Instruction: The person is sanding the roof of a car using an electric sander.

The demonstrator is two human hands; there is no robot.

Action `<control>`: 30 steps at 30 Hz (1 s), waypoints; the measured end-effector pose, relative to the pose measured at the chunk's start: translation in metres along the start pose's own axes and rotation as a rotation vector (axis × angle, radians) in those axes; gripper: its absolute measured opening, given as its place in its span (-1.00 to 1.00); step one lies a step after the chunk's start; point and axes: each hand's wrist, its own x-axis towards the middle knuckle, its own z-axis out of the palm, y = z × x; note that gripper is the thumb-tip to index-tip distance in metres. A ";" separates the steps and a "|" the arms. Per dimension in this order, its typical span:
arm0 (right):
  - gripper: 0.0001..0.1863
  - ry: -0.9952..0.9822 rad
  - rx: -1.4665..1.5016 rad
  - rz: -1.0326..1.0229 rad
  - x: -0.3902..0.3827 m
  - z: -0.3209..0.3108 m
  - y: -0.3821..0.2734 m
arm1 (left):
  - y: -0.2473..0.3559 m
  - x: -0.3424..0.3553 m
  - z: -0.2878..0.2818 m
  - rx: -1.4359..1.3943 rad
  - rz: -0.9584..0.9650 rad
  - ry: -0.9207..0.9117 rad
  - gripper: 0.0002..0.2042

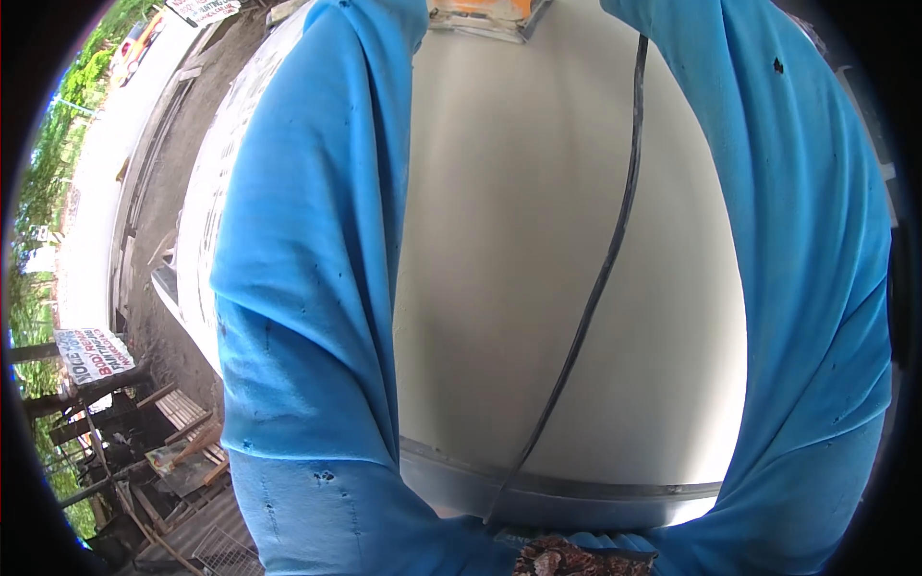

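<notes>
Both my arms, in blue sleeves, stretch forward past the upper edge of the picture. My left sleeve (312,240) lies over the left of a smooth off-white curved panel (509,250), my right sleeve (807,240) over its right. Neither hand shows, so what they hold or touch is hidden. From beside my right cuff a thin black cable (615,240) hangs across the panel down toward my body. Between the cuffs, at the top, is part of an orange and whitish flat thing (490,14), cut off by the edge.
A dark trim strip (576,490) borders the panel close to my body. At left lie a dirt strip and a pale road, with a lettered sign board (93,355). Wooden scraps and a slatted wooden piece (181,411) are heaped at the lower left. Green foliage stands beyond.
</notes>
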 end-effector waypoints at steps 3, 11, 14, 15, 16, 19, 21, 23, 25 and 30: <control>-0.72 0.039 -0.003 -0.060 0.003 -0.005 0.010 | -0.002 -0.001 -0.003 0.072 0.024 0.025 -0.56; -0.72 0.021 -0.028 0.094 0.004 -0.011 -0.050 | 0.076 -0.068 -0.075 0.073 -0.064 0.024 -0.58; -0.73 0.057 0.074 0.042 -0.007 -0.034 -0.117 | 0.137 -0.091 -0.108 0.038 -0.156 0.011 -0.58; -0.77 0.165 0.228 -0.071 -0.007 -0.035 -0.139 | 0.155 -0.100 -0.123 0.031 -0.162 0.017 -0.57; -0.77 0.165 0.227 -0.075 -0.010 -0.027 -0.154 | 0.169 -0.111 -0.129 0.005 -0.168 0.029 -0.57; -0.91 0.120 -0.181 -0.200 -0.007 -0.013 -0.214 | 0.209 -0.147 -0.164 0.049 -0.196 0.038 -0.67; -0.94 0.137 -0.117 -0.232 -0.021 -0.025 -0.262 | 0.237 -0.171 -0.182 0.064 -0.212 0.036 -0.75; -0.86 0.028 0.021 -0.197 -0.038 -0.038 -0.303 | 0.271 -0.191 -0.191 0.039 -0.199 0.059 -0.71; -0.88 -0.037 0.026 -0.183 -0.045 -0.047 -0.334 | 0.294 -0.206 -0.201 0.018 -0.147 0.060 -0.64; -0.88 -0.375 0.289 0.090 -0.023 -0.059 -0.353 | 0.301 -0.212 -0.206 0.030 -0.124 0.033 -0.54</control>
